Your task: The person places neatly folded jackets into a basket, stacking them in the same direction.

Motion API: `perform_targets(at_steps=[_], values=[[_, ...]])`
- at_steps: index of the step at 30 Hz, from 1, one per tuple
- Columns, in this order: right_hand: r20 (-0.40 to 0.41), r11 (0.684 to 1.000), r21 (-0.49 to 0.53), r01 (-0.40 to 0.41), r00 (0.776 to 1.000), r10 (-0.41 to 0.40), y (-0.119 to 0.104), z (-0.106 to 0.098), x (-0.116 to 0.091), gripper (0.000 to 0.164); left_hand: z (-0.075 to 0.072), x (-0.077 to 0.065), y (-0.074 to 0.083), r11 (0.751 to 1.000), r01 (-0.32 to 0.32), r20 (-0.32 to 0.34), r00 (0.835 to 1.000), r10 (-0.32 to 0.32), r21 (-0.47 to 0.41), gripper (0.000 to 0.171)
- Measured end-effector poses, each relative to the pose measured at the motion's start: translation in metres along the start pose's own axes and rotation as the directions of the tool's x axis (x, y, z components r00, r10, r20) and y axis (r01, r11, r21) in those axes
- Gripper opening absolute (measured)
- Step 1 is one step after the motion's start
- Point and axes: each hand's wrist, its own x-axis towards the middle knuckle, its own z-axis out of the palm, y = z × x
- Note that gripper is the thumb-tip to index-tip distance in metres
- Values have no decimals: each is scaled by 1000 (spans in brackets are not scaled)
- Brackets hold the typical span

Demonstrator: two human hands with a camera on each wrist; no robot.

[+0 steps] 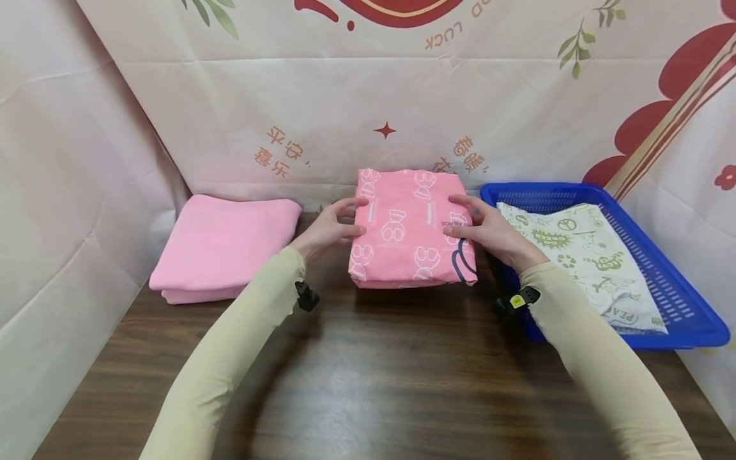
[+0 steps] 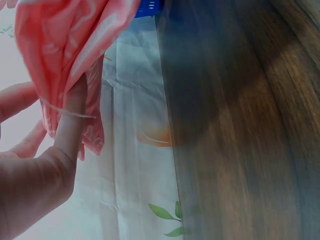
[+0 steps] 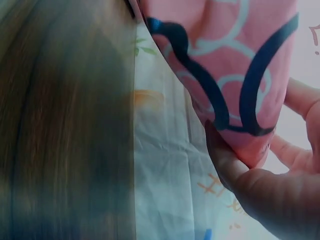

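Note:
Between both hands is a folded pink printed cloth [image 1: 402, 230] with white bear-like outlines and a dark blue curved print at one corner. It appears raised off the table. My left hand [image 1: 328, 231] grips its left side; in the left wrist view the thumb of that hand [image 2: 45, 170] presses against the folded edge [image 2: 65, 55]. At the opposite side, my right hand [image 1: 497, 233] pinches the cloth. The right wrist view shows the right hand [image 3: 270, 192] with its thumb on the corner beside the dark print [image 3: 215, 90].
A plain pink folded cloth [image 1: 230, 246] lies on the brown wooden table [image 1: 356, 370] at the left. To the right stands a blue plastic basket [image 1: 684, 297] with a white, green-printed folded cloth [image 1: 586, 255] inside. Printed white sheeting [image 1: 345, 96] hangs behind and at both sides.

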Motion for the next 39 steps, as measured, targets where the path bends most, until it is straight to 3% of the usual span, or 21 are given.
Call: perform_targets(at_steps=[4,15,20,27,39], values=[[27,1000,-19,-12,1000,12,1,-8,-3,80,2,2,2,999,17,16,1000,-18,41,57],[92,995,-90,42,995,-33,4,-27,-10,74,11,6,9,997,56,68,996,-59,47,55],[107,992,-127,25,994,-11,6,-39,-15,75,17,8,12,999,23,76,997,-25,31,54],[134,998,-65,0,991,8,8,-54,-20,75,29,12,16,999,-13,82,996,17,-43,55],[52,998,-62,-31,998,35,14,-78,-31,79,57,23,22,983,-74,60,995,85,-169,55]])
